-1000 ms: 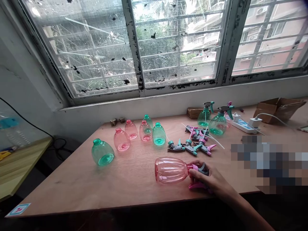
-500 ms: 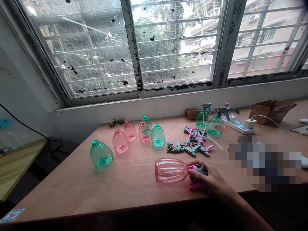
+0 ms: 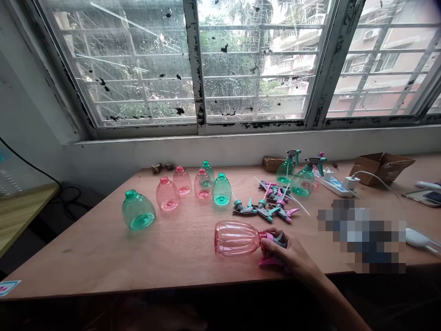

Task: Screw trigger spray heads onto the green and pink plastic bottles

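Observation:
My right hand (image 3: 287, 253) is closed round the neck of a pink spray bottle (image 3: 237, 239), which lies on its side near the table's front edge with its base to the left. The bottle's grey and pink spray head (image 3: 275, 240) is partly hidden by my fingers, and its pink trigger points down toward the front edge. Just behind lies a pile of loose spray heads (image 3: 265, 209) with thin tubes, grey with teal or pink parts. Left of them stand several headless bottles, among them a green bottle (image 3: 222, 189) and a pink bottle (image 3: 167, 194). My left hand is out of view.
A green bottle (image 3: 138, 210) stands apart at the left of the wooden table (image 3: 103, 257). Two green spray bottles with heads (image 3: 303, 179) stand at the back, beside a white power strip (image 3: 336, 184) and an open cardboard box (image 3: 381, 168). A blurred patch (image 3: 365, 234) covers something at right.
The view has shifted a little, so the table's things sit slightly further left. My right hand keeps its hold on the pink spray bottle, which still lies on its side.

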The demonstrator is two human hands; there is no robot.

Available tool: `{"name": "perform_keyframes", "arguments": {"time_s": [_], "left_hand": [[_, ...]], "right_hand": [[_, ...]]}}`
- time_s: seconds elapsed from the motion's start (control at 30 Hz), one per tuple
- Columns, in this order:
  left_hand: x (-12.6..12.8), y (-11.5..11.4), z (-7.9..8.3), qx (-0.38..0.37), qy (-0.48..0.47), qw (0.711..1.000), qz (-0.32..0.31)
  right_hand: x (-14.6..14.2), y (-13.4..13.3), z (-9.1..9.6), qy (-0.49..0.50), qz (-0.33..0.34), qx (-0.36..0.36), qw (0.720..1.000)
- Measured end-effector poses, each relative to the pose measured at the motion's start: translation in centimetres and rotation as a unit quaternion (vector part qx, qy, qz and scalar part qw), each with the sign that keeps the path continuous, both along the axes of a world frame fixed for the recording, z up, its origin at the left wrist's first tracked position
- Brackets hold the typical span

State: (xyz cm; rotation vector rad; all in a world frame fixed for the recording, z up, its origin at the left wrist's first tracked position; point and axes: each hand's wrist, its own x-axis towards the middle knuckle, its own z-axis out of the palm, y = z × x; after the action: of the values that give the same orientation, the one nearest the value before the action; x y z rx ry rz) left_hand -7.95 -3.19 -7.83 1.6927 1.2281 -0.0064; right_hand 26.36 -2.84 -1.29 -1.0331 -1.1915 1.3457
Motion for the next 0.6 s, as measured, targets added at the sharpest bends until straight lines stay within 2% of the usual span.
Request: {"name": "perform_keyframes", "arguments": {"time_s": [0.13,0.23,0.27,0.3,0.37,0.4,0.43,0.47,0.5,0.53,0.57,0.6], "left_hand": [[-0.4,-1.2,1.7,0.050,0.054,0.997,0.030],[1.0,-3.3,5.5,0.074,0.051,0.996,0.010],[1.6,-3.8,7.3,0.083,0.023,0.996,-0.017],[2.3,-4.1,9.1,0.085,-0.041,0.991,-0.091],[3.8,-3.7,12.2,0.087,-0.191,0.963,-0.171],[4.7,-3.0,13.1,0.123,-0.273,0.941,-0.156],[5.7,-2.1,13.6,0.211,-0.329,0.918,-0.063],[6.7,-1.0,13.6,0.310,-0.359,0.879,0.046],[7.7,0.2,13.1,0.365,-0.353,0.848,0.154],[8.6,1.3,12.3,0.370,-0.338,0.835,0.226],[9.2,2.2,11.4,0.343,-0.307,0.852,0.250],[9.6,3.0,10.5,0.319,-0.289,0.867,0.248]], "right_hand": [[0.0,0.0,-0.1,0.010,-0.001,-0.027,1.000],[0.0,0.0,-0.1,0.003,-0.009,-0.032,0.999],[0.0,0.0,0.0,0.002,-0.010,-0.032,0.999],[-0.1,0.0,0.2,0.002,-0.012,-0.033,0.999],[-0.3,0.1,0.6,-0.003,-0.021,-0.035,0.999],[-0.5,0.2,0.9,-0.006,-0.028,-0.035,0.999],[-0.6,0.3,1.1,-0.008,-0.035,-0.036,0.999],[-0.8,0.4,1.2,-0.009,-0.041,-0.035,0.999],[-1.0,0.6,1.2,-0.009,-0.046,-0.032,0.998],[-1.1,0.7,1.1,-0.008,-0.048,-0.029,0.998],[-1.3,0.7,0.9,-0.006,-0.050,-0.025,0.998],[-1.4,0.8,0.6,-0.005,-0.051,-0.022,0.998]]}}
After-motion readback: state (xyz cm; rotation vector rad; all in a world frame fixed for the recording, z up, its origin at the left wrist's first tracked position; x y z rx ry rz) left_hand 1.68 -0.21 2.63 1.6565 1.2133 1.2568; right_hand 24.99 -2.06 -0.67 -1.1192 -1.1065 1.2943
